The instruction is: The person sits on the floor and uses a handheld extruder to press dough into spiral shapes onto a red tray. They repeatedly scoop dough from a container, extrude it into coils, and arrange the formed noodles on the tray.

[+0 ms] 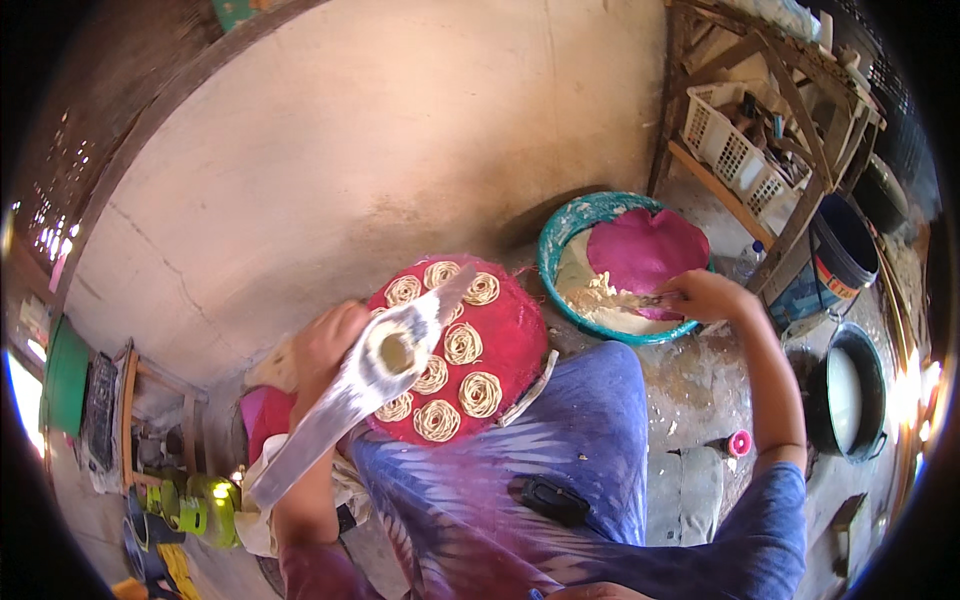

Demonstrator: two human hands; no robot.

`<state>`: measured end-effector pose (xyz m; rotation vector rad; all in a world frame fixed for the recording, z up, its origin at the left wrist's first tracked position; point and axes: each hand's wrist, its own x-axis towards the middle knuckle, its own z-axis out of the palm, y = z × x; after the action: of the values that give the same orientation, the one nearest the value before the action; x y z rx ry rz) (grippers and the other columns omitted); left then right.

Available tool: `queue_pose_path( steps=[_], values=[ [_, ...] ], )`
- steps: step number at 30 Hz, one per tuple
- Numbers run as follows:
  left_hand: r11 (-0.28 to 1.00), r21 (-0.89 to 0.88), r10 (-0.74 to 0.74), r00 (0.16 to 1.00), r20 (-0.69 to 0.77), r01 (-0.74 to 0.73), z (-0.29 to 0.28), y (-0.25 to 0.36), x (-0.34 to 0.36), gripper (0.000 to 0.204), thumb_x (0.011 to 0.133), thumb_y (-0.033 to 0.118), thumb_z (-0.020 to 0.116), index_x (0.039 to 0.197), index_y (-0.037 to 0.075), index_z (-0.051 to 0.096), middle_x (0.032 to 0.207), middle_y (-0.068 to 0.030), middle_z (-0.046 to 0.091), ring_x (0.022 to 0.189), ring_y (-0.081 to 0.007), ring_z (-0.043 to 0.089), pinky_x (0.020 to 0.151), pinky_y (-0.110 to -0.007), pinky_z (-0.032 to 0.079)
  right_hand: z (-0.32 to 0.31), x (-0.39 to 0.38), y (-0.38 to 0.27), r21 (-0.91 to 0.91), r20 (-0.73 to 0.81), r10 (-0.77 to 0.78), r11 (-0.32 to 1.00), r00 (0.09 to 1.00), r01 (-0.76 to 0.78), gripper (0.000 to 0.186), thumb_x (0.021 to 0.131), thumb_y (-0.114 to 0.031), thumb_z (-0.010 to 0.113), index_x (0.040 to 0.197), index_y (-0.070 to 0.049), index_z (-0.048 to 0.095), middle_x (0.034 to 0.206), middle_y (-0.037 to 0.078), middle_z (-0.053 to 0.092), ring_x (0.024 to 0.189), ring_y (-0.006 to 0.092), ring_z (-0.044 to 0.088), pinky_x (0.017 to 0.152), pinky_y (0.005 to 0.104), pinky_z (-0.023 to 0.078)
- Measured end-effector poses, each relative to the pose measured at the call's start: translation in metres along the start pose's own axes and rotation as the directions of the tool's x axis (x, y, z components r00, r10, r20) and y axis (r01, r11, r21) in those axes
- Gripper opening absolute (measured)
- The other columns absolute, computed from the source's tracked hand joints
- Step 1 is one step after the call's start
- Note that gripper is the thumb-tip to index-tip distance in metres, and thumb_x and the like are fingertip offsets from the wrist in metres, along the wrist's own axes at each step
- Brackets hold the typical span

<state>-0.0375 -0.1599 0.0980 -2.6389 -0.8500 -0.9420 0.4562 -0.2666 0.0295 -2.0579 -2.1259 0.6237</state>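
Note:
My left hand (pixel 335 340), blurred, grips a long-handled press (pixel 340 412) with a round open chamber in its middle. The press slants over a round red tray (pixel 520 330) by my lap. Several pale noodle-like coils (pixel 462 343) sit on the tray, some partly hidden by the press. Off to the right, my right hand (pixel 705 297) is closed round a slim utensil (pixel 645 300), its exact kind unclear, whose far end is in pale dough (pixel 600 290). That dough lies in a teal basin (pixel 640 338), partly covered by a magenta sheet (pixel 645 250).
A bare wall (pixel 400 120) rises behind the tray. On the right stand a wooden rack (pixel 790 90) with a white basket (pixel 725 140), a dark bucket (pixel 840 245) and a black tub of whitish liquid (pixel 848 390). Green canisters (pixel 205 510) are at lower left. A black pouch (pixel 555 500) rests on my lap.

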Motion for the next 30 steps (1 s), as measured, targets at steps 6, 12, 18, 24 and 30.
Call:
queue_pose_path(
  steps=[6, 12, 18, 24, 30],
  values=[
    [0.998, -0.037, 0.048, 0.996, -0.077, -0.051, 0.035, 0.019, 0.027, 0.022, 0.079, 0.025, 0.068, 0.088, 0.009, 0.057, 0.078, -0.0105, 0.061, 0.072, -0.0306, 0.065, 0.058, -0.042, 0.051, -0.097, -0.068, -0.119, 0.121, -0.035, -0.241, 0.962, 0.970, 0.244, 0.032, 0.093, -0.018, 0.065, 0.122, -0.005, 0.067, 0.101, 0.019, 0.071, 0.084, 0.0302, 0.070, 0.078, 0.0375, 0.054],
    [0.996, -0.093, 0.005, 0.997, -0.072, -0.012, 0.029, 0.050, 0.034, 0.026, 0.078, 0.029, 0.070, 0.086, 0.008, 0.057, 0.076, -0.0112, 0.062, 0.071, -0.0323, 0.065, 0.057, -0.042, 0.051, -0.079, -0.065, -0.217, -0.658, -0.182, -0.481, 0.708, 0.858, 0.257, 0.034, 0.091, -0.017, 0.058, 0.123, -0.015, 0.068, 0.083, 0.007, 0.071, 0.073, 0.0211, 0.069, 0.060, 0.0344, 0.053],
    [0.991, 0.023, -0.134, 0.991, 0.012, 0.134, 0.009, 0.037, 0.005, 0.031, 0.076, 0.032, 0.072, 0.093, 0.010, 0.060, 0.081, -0.0120, 0.065, 0.075, -0.0335, 0.066, 0.061, -0.042, 0.053, -0.015, -0.071, -0.262, -0.844, -0.239, -0.713, 0.488, 0.659, 0.222, 0.046, 0.084, -0.017, 0.058, 0.129, -0.017, 0.062, 0.071, 0.000, 0.054, 0.060, 0.0149, 0.059, 0.054, 0.0312, 0.050],
    [0.967, -0.073, -0.253, 0.961, -0.112, 0.246, -0.011, 0.006, -0.023, 0.041, 0.071, 0.040, 0.078, 0.089, 0.011, 0.055, 0.076, -0.0126, 0.060, 0.076, -0.0364, 0.064, 0.062, -0.045, 0.051, -0.045, -0.108, -0.255, -0.832, -0.323, -0.698, 0.531, 0.639, 0.160, 0.045, 0.078, -0.014, 0.061, 0.122, -0.016, 0.065, 0.073, 0.000, 0.056, 0.059, 0.0154, 0.060, 0.052, 0.0316, 0.047],
    [0.994, -0.059, -0.101, 0.975, -0.199, 0.091, -0.009, 0.037, -0.015, 0.032, 0.073, 0.031, 0.074, 0.084, 0.010, 0.052, 0.071, -0.0128, 0.057, 0.067, -0.0361, 0.061, 0.054, -0.044, 0.047, -0.040, -0.084, -0.283, -0.863, -0.240, -0.772, 0.447, 0.588, 0.235, 0.041, 0.080, -0.016, 0.060, 0.120, -0.015, 0.065, 0.074, 0.001, 0.059, 0.060, 0.0162, 0.063, 0.048, 0.0301, 0.047]
  ],
)
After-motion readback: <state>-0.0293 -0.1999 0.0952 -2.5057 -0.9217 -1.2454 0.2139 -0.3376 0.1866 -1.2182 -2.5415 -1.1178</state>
